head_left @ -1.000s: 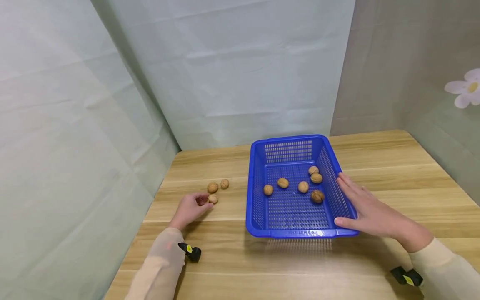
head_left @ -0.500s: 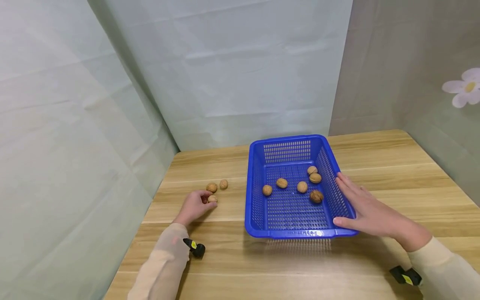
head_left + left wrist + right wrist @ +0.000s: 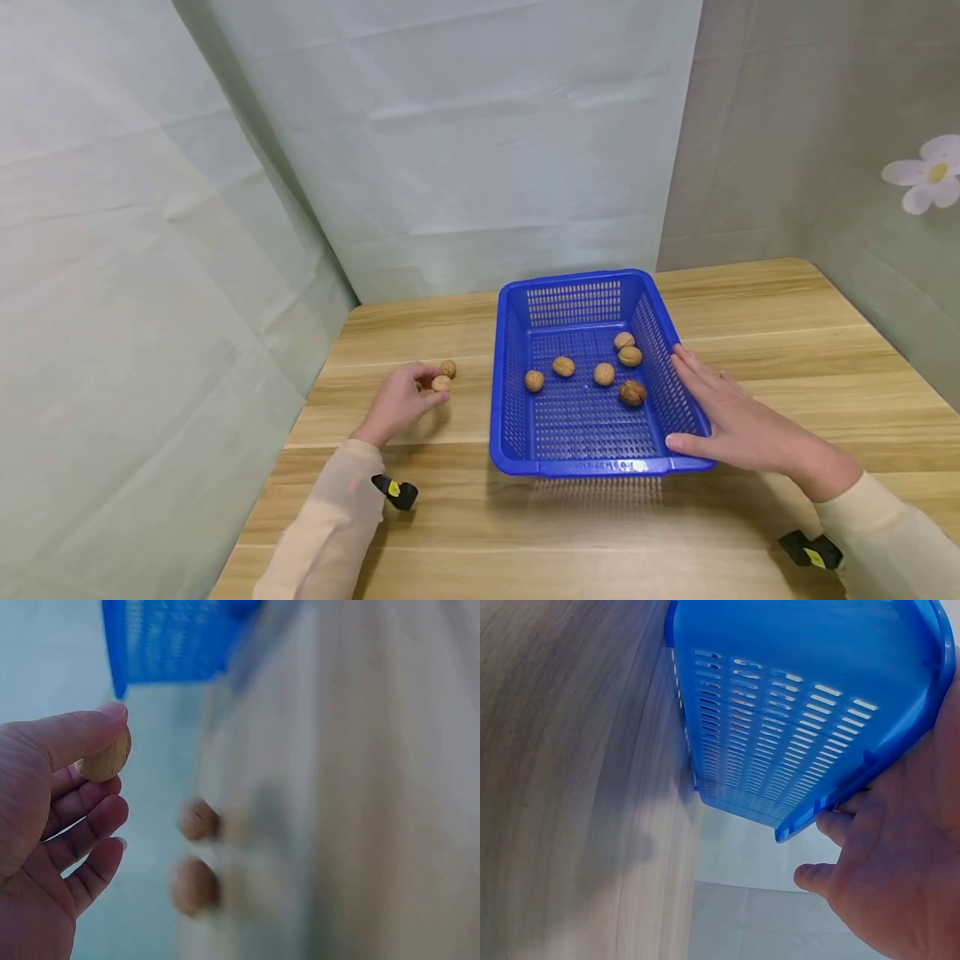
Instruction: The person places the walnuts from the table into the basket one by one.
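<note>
Between thumb and fingers my left hand [image 3: 396,404] pinches a pale brown walnut [image 3: 107,760], held above the tabletop. Two more walnuts lie on the wood close by; in the left wrist view the nearer walnut [image 3: 193,886] and the farther walnut [image 3: 199,819] look blurred. From the head, one loose walnut [image 3: 447,367] shows just beyond the held one, the other mostly behind my fingers. My right hand [image 3: 742,429] rests on the right rim of a blue plastic basket [image 3: 497,400], fingers extended. Inside the basket sit several walnuts, including a darker walnut [image 3: 632,392].
The wooden table [image 3: 600,542] carries everything. Pale cloth [image 3: 480,150] hangs behind and at the left, and a printed flower [image 3: 933,173] marks the right-hand backdrop. Black cameras [image 3: 405,496] are strapped to both wrists.
My left hand has taken hold of the walnut, lifted it off the table and moved slightly right and away. The right hand and basket stay where they were.
</note>
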